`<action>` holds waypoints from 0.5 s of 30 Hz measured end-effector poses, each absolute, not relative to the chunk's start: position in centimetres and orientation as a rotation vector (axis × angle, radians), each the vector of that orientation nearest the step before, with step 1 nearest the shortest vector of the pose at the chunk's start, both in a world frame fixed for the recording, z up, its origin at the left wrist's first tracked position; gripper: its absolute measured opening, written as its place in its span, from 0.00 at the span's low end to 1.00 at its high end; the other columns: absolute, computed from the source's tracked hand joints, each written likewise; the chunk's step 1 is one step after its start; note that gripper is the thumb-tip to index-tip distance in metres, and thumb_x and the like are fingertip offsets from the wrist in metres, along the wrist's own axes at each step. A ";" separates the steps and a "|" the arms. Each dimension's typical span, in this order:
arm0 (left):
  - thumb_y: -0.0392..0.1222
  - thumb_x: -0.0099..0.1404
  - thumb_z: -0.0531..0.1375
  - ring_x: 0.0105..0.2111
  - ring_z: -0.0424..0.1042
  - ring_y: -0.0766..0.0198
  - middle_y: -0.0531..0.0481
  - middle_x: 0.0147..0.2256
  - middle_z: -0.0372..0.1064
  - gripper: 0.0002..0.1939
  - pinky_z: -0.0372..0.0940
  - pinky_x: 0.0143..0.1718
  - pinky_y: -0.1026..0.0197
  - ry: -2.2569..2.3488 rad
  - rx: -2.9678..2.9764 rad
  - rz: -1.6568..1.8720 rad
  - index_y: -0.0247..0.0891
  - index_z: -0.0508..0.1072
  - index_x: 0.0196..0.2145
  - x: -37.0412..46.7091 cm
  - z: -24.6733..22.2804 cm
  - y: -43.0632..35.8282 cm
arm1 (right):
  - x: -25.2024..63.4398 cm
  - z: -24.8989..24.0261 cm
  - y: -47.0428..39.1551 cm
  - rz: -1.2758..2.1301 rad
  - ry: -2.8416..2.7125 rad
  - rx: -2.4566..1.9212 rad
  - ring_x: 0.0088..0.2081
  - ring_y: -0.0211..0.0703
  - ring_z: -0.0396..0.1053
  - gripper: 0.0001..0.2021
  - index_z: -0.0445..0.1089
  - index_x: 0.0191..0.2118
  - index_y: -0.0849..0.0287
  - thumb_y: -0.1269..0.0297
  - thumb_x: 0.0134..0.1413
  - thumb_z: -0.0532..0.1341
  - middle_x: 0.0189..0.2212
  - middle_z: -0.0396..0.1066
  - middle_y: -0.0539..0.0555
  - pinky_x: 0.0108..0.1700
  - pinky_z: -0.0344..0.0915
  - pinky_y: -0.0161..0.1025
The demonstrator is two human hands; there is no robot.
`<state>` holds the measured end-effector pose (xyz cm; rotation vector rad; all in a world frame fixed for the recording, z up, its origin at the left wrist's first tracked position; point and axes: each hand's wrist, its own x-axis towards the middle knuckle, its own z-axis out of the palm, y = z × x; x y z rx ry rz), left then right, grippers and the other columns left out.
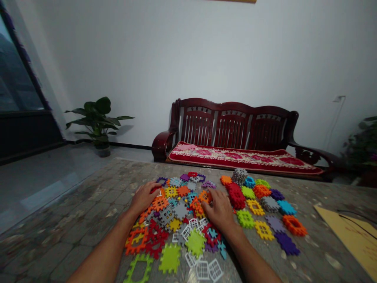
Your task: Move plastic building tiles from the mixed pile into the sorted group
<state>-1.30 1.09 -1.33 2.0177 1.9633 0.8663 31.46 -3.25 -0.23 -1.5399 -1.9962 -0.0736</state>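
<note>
My left hand (145, 197) is at the left edge of a spread of notched plastic building tiles. Its thumb and fingers close around a small red tile (154, 190), partly hidden by them. My right hand (220, 209) rests at the right side of the same pile, fingers apart and curved, the tips beside an orange window-frame tile (204, 196). Between the hands lie grey tiles (180, 210), a yellow tile (171, 192) and another orange frame tile (160, 203). Nearer me are a lime green tile (196, 242), red tiles (156, 238) and white window pieces (202, 270).
Right of my right hand, tiles stand grouped by colour, among them a red stack (236, 195), a grey stack (239, 176) and purple tiles (286, 243). A yellow board (350, 236) lies at the table's right. Behind the table (97, 212) stands a wooden bench (229, 122).
</note>
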 end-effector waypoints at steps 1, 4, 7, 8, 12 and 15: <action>0.50 0.61 0.54 0.56 0.68 0.49 0.45 0.55 0.71 0.20 0.58 0.59 0.47 1.964 2.021 0.862 0.44 0.79 0.45 -1.3 -1.3 1.1 | 31.4 -0.2 -3.4 -0.089 -1.977 -1.535 0.47 0.54 0.66 0.23 0.67 0.55 0.56 0.60 0.53 0.62 0.45 0.72 0.58 0.51 0.61 0.48; 0.50 0.62 0.53 0.56 0.67 0.48 0.44 0.55 0.71 0.21 0.57 0.59 0.46 1.962 2.040 0.840 0.43 0.79 0.46 -1.3 -1.3 1.1 | 31.2 0.3 -3.7 -0.119 -1.973 -1.519 0.46 0.53 0.67 0.24 0.68 0.55 0.54 0.55 0.52 0.64 0.44 0.72 0.57 0.50 0.61 0.47; 0.50 0.62 0.53 0.56 0.67 0.48 0.44 0.56 0.70 0.21 0.57 0.60 0.46 1.963 2.040 0.830 0.44 0.79 0.46 -1.3 -1.3 1.1 | 31.1 1.1 -4.0 -0.086 -2.009 -1.539 0.45 0.53 0.67 0.22 0.70 0.52 0.53 0.53 0.51 0.65 0.43 0.73 0.56 0.49 0.61 0.47; 0.50 0.62 0.53 0.56 0.68 0.49 0.44 0.56 0.70 0.20 0.57 0.60 0.46 1.963 2.039 0.833 0.44 0.79 0.46 -1.3 -1.2 1.0 | 31.2 1.3 -4.1 -0.056 -2.019 -1.545 0.45 0.53 0.68 0.21 0.71 0.51 0.53 0.53 0.53 0.63 0.42 0.74 0.56 0.49 0.61 0.47; 0.49 0.62 0.53 0.56 0.68 0.48 0.43 0.56 0.70 0.20 0.57 0.60 0.46 1.950 2.037 0.839 0.43 0.79 0.46 -1.2 -1.1 1.0 | 31.6 1.7 -3.9 0.117 -2.067 -1.500 0.49 0.51 0.67 0.18 0.72 0.51 0.56 0.65 0.54 0.58 0.47 0.74 0.56 0.53 0.61 0.47; 0.49 0.61 0.54 0.56 0.67 0.48 0.43 0.56 0.70 0.20 0.57 0.60 0.46 1.944 2.027 0.858 0.43 0.79 0.45 -1.2 -1.2 1.0 | 32.0 1.5 -3.5 0.211 -2.127 -1.423 0.54 0.51 0.64 0.28 0.70 0.54 0.57 0.73 0.43 0.57 0.53 0.71 0.55 0.58 0.58 0.47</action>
